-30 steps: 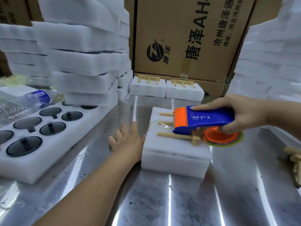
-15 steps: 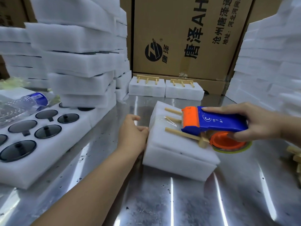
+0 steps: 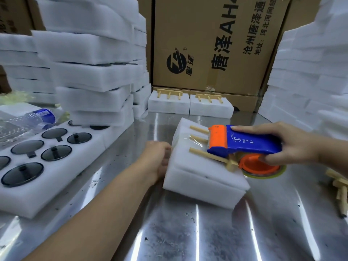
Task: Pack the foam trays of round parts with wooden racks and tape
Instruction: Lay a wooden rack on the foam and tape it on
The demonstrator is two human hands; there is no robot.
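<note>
left hand [image 3: 156,157] fingertips hidden beside foam pack [image 3: 199,182], dispenser [image 3: 250,142] over rack [image 3: 203,154]

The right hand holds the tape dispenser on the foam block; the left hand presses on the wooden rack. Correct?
No: the head view shows the left hand at the left side of the foam block, not on the wooden rack. The right hand does hold the tape dispenser there.

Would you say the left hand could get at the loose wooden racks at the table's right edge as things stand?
Probably not. The left hand is against the foam block's left side, and the right hand with the tape dispenser lies across the way to the loose wooden racks.
</note>
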